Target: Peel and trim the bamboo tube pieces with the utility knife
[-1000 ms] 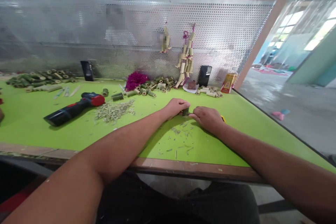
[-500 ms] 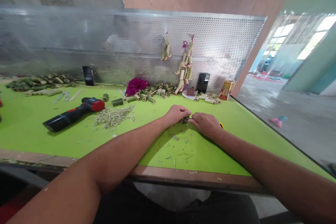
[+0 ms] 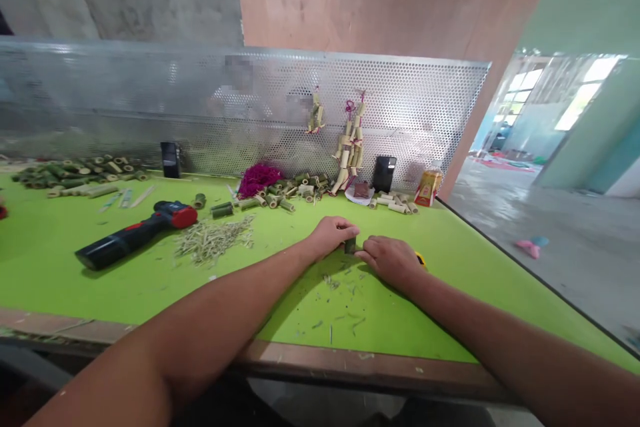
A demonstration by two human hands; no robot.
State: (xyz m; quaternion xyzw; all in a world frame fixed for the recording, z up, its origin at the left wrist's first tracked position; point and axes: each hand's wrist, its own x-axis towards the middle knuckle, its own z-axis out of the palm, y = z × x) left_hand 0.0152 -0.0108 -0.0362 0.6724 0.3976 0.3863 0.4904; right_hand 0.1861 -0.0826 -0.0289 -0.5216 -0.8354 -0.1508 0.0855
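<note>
My left hand (image 3: pixel 336 236) pinches a short, dark green bamboo piece (image 3: pixel 350 245) from above, just over the table. Close beside it on the right, my right hand (image 3: pixel 393 259) is closed around what looks like a utility knife (image 3: pixel 421 259). Only the knife's yellow and black end shows behind the hand; its blade is hidden or too small to make out. The fingertips of the right hand are at the lower right side of the bamboo. Thin green shavings (image 3: pixel 331 281) lie on the table below both hands.
A black and red cordless power tool (image 3: pixel 137 233) lies left, beside a shavings heap (image 3: pixel 215 240). Bamboo pieces (image 3: pixel 75 173), purple string (image 3: pixel 260 180), a phone (image 3: pixel 385 173) and a yellow-red carton (image 3: pixel 429 187) line the back. Strung bamboo figures (image 3: pixel 350 147) hang on the perforated metal panel (image 3: pixel 425 100).
The view has tilted up a little, so everything sits lower. More of the bamboo piece shows between my hands, and my right fingers are now near its lower part.
</note>
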